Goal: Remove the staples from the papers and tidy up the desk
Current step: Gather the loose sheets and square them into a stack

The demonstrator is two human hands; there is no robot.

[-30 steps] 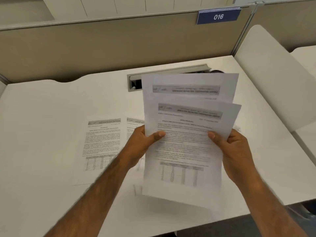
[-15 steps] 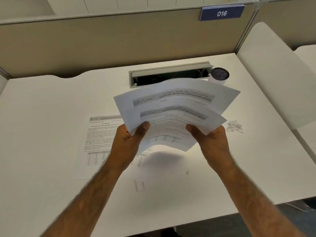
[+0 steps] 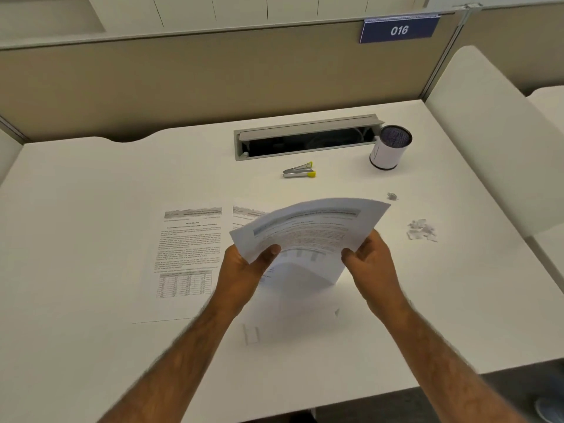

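Observation:
Both hands hold a small stack of printed papers (image 3: 308, 228) low over the white desk (image 3: 91, 209), the sheets bowed and tilted almost flat. My left hand (image 3: 247, 270) pinches the stack's left edge, my right hand (image 3: 370, 261) its right edge. Two more printed sheets lie flat on the desk: one (image 3: 186, 257) to the left, another (image 3: 247, 212) partly hidden under the held stack. A silver staple remover with yellow tips (image 3: 299, 171) lies further back. A small clump of pulled staples (image 3: 392, 196) sits to the right.
A white mesh-lined cup (image 3: 389, 149) stands at the back right beside an open grey cable tray (image 3: 305, 137). Torn paper scraps (image 3: 421, 229) lie at the right; small scraps (image 3: 251, 333) lie near the front. A beige partition with a "016" sign (image 3: 399, 29) closes the back.
The held papers have come down from upright in front of me to nearly flat just over the desk, uncovering the staple remover, the cup and the staples.

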